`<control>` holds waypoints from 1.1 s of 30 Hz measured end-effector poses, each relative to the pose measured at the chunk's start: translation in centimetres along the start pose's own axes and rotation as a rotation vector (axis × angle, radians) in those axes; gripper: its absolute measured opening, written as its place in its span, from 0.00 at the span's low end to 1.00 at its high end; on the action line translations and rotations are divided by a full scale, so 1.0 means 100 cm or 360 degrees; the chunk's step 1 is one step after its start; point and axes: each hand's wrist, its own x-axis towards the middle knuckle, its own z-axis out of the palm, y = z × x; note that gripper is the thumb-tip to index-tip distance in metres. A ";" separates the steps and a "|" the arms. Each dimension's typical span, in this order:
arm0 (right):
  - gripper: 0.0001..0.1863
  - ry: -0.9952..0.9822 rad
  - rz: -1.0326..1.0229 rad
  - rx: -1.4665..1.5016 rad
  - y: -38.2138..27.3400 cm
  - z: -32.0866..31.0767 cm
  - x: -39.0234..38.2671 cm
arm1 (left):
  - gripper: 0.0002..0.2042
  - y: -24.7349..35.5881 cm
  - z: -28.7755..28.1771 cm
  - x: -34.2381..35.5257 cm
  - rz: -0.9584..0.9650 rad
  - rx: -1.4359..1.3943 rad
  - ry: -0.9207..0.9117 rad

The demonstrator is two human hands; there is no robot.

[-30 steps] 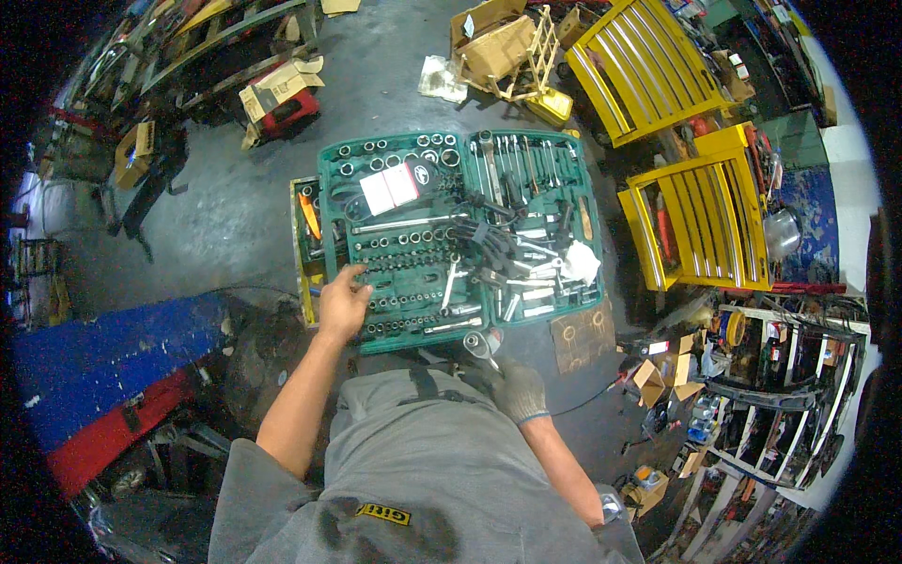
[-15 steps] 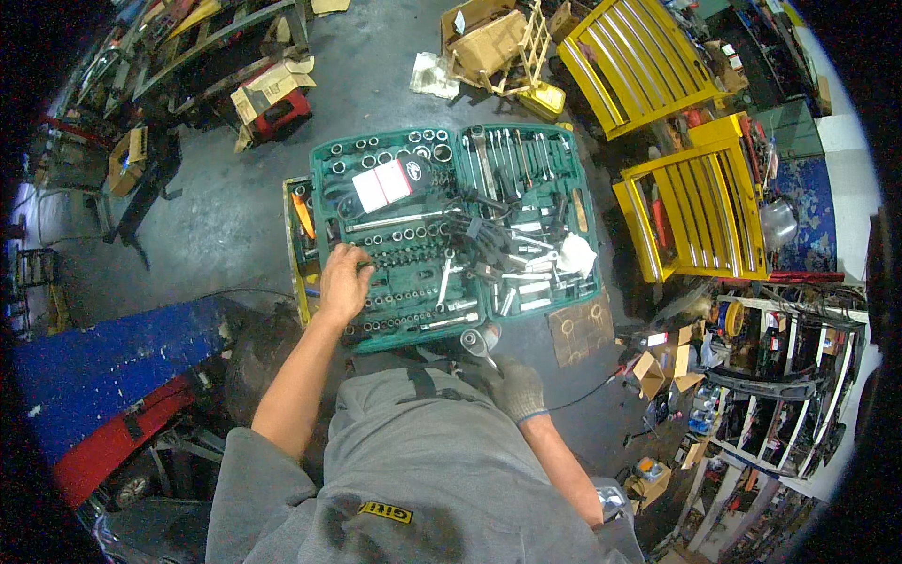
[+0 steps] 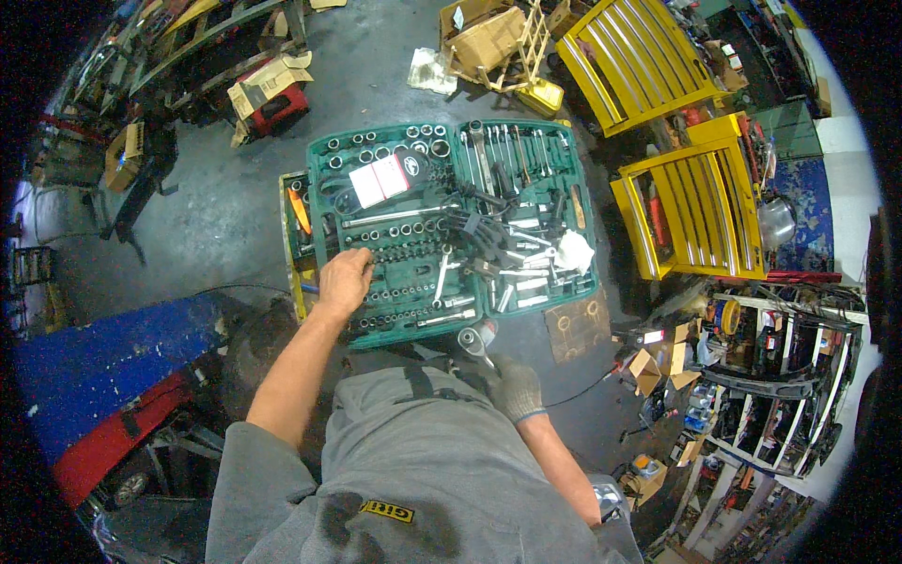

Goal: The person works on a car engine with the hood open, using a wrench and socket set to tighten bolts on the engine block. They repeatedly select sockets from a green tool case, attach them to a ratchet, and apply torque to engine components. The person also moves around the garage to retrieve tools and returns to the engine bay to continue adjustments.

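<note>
Over the open green plastic socket-set case (image 3: 451,226) on the grey workshop floor (image 3: 216,216), seen from the head camera: the bare left hand (image 3: 345,280) has shifted up and to the left along the socket rows.

Compared with a second ago, that hand sits further toward the case's left edge, fingers loosely curled down onto the small chrome sockets (image 3: 399,254); whether it pinches one I cannot tell. It appears to be searching the rows. The grey-gloved right hand (image 3: 512,387) stays near the lap, closed around a chrome ratchet wrench (image 3: 473,341). Both forearms reach forward from the body.
</note>
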 end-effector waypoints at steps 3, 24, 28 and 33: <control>0.22 -0.0023 0.0047 0.0006 0.001 -0.001 -0.001 | 0.07 -0.004 0.001 0.000 0.0005 -0.0010 -0.0036; 0.19 0.0052 0.0037 0.0025 -0.002 0.003 -0.002 | 0.10 0.009 -0.008 -0.008 -0.0095 0.0040 -0.0013; 0.19 0.0051 0.0044 0.0048 -0.001 0.004 0.001 | 0.14 0.013 -0.003 -0.035 -0.0179 -0.0158 0.0134; 0.20 0.0035 0.0035 -0.0002 0.001 0.005 0.003 | 0.13 0.013 0.000 -0.063 -0.0257 -0.0356 0.0162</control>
